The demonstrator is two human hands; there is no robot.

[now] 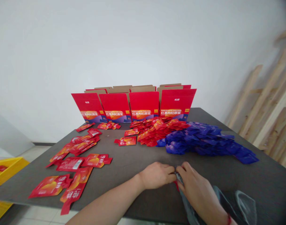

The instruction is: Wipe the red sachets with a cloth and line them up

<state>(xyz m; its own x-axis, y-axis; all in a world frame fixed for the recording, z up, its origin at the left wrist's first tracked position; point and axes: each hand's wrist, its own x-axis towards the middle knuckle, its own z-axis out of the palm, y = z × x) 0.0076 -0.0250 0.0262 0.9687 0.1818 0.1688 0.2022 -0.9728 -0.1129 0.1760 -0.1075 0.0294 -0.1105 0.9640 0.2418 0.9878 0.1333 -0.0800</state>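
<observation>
- A clear plastic bag point(246, 204) is gripped at its edge by the bent fingers of both hands; it is spread over the near right part of the dark table point(124, 156).
- The left hand point(158, 175) is closed on the bag's edge, thumb and fingers drawn together.
- The right hand point(193, 184) is clamped on the same edge, just beside the left.
- A bit of red point(177, 185) is seen under the fingertips; whether it is held inside the bag cannot be told.
- Red boxes point(144, 106) are lined up at the back, their flaps raised; their contents are hidden by the front panels.
- A yellow crate point(15, 170) is placed at far left, beside the table, and something red point(2, 168) is contained in it.
- Red sachets point(157, 129) are heaped before the boxes, touched by piled blue sachets point(201, 139); loose red packets point(94, 160) are scattered at left.
</observation>
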